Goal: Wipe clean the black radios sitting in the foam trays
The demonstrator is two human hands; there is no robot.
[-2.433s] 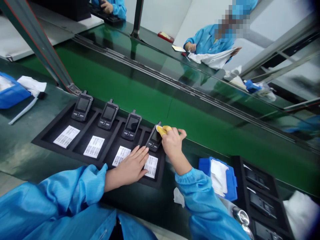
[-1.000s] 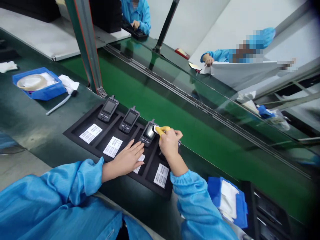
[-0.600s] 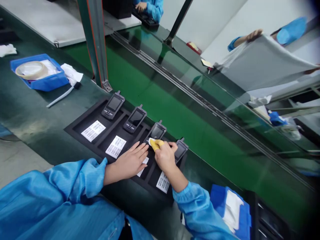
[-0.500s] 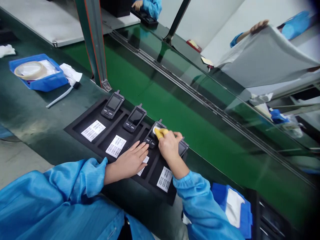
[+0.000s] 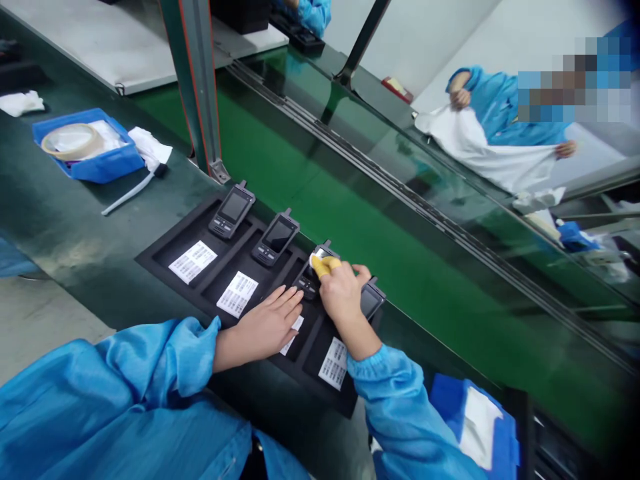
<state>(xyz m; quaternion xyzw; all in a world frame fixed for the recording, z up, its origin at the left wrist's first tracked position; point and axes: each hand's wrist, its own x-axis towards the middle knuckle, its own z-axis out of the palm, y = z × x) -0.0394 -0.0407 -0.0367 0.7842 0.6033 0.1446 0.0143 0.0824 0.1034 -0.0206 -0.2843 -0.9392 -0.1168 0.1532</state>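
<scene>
Black foam tray (image 5: 150, 263) on a dark green bench: four slots, four black handheld radios with stub antennas, white barcode labels (image 5: 237, 294) along the near side. Third black radio from the left (image 5: 306, 285) in its slot, screen partly covered by a small white wipe (image 5: 316, 261). Right hand (image 5: 343, 291) in a closed pinch, grasping the wipe between yellow finger cots (image 5: 327, 265), wipe against the screen. Left hand (image 5: 267, 327) released, open and flat, fingertips just beside the radio's keypad end. Fourth black radio (image 5: 373, 300) just right of the right hand. Far left: blue plastic bin (image 5: 87, 150) holding a tape roll (image 5: 70, 142). Near right: blue tray (image 5: 473, 427) with white cloth. Beyond the green conveyor belt (image 5: 350, 167): person in a blue smock (image 5: 493, 107) holding a white sheet (image 5: 490, 157).
</scene>
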